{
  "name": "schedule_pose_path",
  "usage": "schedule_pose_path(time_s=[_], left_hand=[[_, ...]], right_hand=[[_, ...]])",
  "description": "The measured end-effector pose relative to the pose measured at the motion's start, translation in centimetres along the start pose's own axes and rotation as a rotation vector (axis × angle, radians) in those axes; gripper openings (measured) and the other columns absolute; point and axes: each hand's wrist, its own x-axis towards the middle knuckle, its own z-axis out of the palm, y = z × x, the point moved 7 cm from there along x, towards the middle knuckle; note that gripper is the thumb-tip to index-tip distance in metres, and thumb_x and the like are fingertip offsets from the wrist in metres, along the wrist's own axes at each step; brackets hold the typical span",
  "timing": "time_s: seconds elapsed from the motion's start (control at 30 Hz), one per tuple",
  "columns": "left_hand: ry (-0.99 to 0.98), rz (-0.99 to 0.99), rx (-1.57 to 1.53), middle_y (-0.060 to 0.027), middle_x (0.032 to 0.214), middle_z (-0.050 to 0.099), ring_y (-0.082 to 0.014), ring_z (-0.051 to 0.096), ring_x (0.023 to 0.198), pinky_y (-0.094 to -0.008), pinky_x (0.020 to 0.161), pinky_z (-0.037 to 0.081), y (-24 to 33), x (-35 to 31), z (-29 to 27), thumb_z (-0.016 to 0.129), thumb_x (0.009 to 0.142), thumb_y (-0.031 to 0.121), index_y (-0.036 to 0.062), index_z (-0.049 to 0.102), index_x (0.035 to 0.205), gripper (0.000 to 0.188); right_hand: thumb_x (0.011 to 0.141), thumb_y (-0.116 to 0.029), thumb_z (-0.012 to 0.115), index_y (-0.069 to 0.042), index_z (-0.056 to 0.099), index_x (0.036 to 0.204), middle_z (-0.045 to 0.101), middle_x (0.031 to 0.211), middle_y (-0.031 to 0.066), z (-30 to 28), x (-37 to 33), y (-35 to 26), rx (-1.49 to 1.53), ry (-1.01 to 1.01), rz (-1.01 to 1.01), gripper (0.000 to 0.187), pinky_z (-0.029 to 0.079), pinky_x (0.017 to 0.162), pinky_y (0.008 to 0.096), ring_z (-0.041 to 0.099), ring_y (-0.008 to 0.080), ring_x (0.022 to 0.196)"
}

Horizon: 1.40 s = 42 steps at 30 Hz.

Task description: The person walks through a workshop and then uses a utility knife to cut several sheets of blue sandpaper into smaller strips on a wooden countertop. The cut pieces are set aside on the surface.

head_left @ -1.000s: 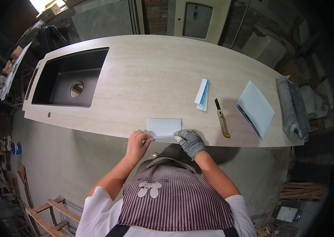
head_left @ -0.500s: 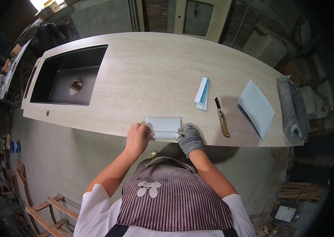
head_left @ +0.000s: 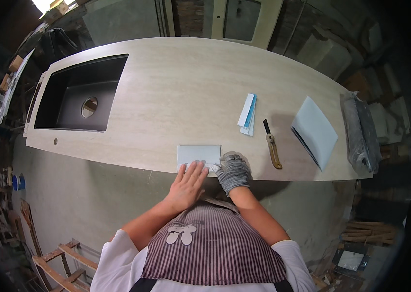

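A small pale blue-white folded sheet (head_left: 198,152) lies at the countertop's near edge. My bare left hand (head_left: 188,184) rests flat across its lower part, fingers stretched out and nothing gripped. At the sheet's right edge is my right hand (head_left: 234,172) in a grey knitted glove, its fingers curled and its thumb on the lower right corner. To the right lies a utility knife (head_left: 273,151) with a tan handle and dark blade. Several white and blue strips (head_left: 247,115) are stacked beyond it. A larger folded pale sheet (head_left: 316,131) with a dark inner side stands partly open farther right.
The beige countertop (head_left: 176,92) has a black sink (head_left: 64,104) with a round drain hole set into its left end. A grey plastic-wrapped bundle (head_left: 361,131) sits at the right end. On the floor at lower left is a wooden frame (head_left: 59,272); a blue bucket (head_left: 18,182) stands behind it.
My left hand has gone from gripping the sheet's left edge to lying flat over its lower part, farther right. My right hand stays by the right edge.
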Motion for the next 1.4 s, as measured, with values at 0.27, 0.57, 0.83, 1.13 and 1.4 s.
schedule_pose_path(time_s=[0.27,0.57,0.83,1.13,1.4], left_hand=[[0.012,0.002,-0.014,-0.0166,0.159,0.032,-0.0342,0.028,0.149,-0.0558,0.12,0.02,-0.2,0.3,-0.2,0.067,0.089,0.031,0.0068,0.037,0.151,0.073],[0.093,0.006,0.033,-0.0166,0.153,0.043,-0.0337,0.04,0.142,-0.0556,0.116,0.027,-0.2,0.2,-0.1,0.067,0.088,0.025,0.0067,0.045,0.146,0.065],[0.103,-0.006,0.026,-0.0148,0.15,0.047,-0.0312,0.041,0.142,-0.054,0.117,0.026,0.0,0.7,-0.8,0.067,0.081,0.02,0.0073,0.052,0.141,0.063],[0.064,0.097,0.047,-0.0117,0.128,0.06,-0.0289,0.056,0.119,-0.0461,0.101,0.041,0.0,3.8,-3.9,0.065,0.081,0.015,0.0061,0.059,0.128,0.048],[-0.089,-0.017,-0.024,-0.0064,0.112,0.066,-0.0286,0.062,0.105,-0.042,0.089,0.05,-1.4,6.3,-4.4,0.07,0.086,0.021,0.0112,0.069,0.107,0.023]], right_hand=[[0.073,-0.039,0.082,-0.01,0.066,0.104,0.067,0.104,0.0108,0.3,-0.4,0.8,-0.056,0.098,0.013,0.045,0.048,0.09,0.0443,0.062,0.0321,0.1],[0.074,-0.042,0.08,-0.011,0.066,0.104,0.067,0.104,0.0112,0.4,-0.7,0.4,-0.033,0.088,-0.039,0.045,0.048,0.09,0.0454,0.062,0.0329,0.098],[0.076,-0.039,0.08,-0.008,0.064,0.106,0.065,0.106,0.0135,-0.2,-0.5,3.5,0.109,0.208,-0.049,0.046,0.048,0.093,0.0456,0.061,0.0346,0.1],[0.079,-0.028,0.075,-0.005,0.06,0.113,0.062,0.114,0.0177,-7.5,1.7,16.1,-0.16,0.181,0.246,0.045,0.05,0.093,0.0462,0.06,0.0382,0.105],[0.093,-0.023,0.057,-0.006,0.062,0.107,0.064,0.079,0.0084,-5.4,1.2,18.6,0.086,0.147,0.232,0.023,0.053,0.061,0.0345,0.062,0.0225,0.069]])
